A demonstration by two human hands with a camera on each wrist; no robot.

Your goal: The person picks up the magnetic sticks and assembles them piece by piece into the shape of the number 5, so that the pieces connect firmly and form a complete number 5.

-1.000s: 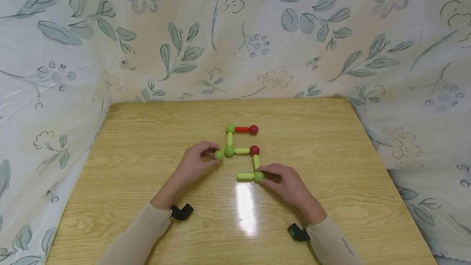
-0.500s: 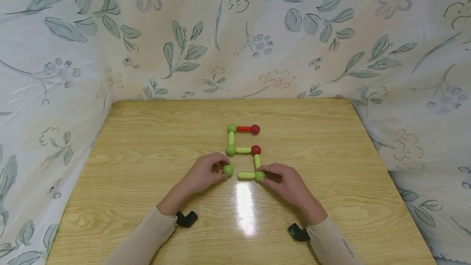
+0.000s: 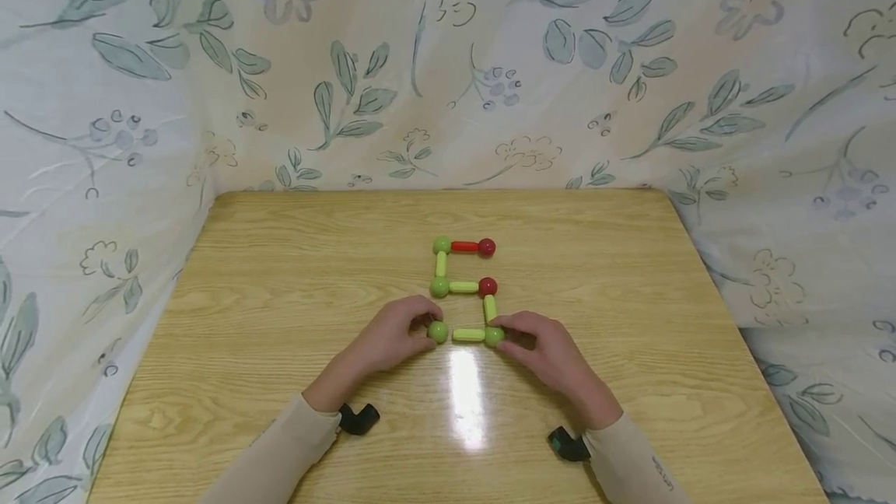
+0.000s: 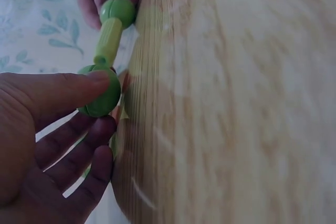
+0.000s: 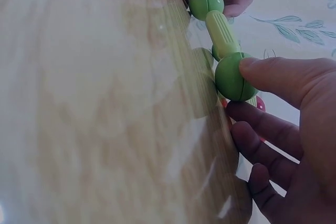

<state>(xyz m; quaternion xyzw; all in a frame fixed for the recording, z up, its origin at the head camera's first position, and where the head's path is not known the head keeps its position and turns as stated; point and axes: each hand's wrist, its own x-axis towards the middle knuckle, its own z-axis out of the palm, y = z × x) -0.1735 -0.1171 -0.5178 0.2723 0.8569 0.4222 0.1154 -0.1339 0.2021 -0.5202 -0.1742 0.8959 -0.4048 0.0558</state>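
My left hand [image 3: 400, 338] pinches a loose green ball [image 3: 437, 332] between thumb and fingers, close to the free left end of a yellow-green rod [image 3: 468, 335]. At that rod's other end, my right hand [image 3: 549, 352] pinches a second green ball [image 3: 493, 336]. From this ball a short yellow-green rod [image 3: 490, 309] leads up to a red ball [image 3: 488, 286]. In the left wrist view, the left thumb lies over its green ball [image 4: 102, 95], right at the rod's tip [image 4: 105, 59]. The right wrist view has the right thumb on the near green ball [image 5: 235, 77].
Another green ball [image 3: 439, 287], a red rod [image 3: 465, 246], a red ball [image 3: 487, 247] and a corner green ball [image 3: 442, 245] continue the figure toward the back. Everything lies on a wooden table [image 3: 294, 255], with a floral cloth [image 3: 448, 61] behind and at the sides.
The left hand has carried its green ball from beside the middle green ball toward the front and slightly right, up to the lower rod's free end. The right hand has stayed in place.
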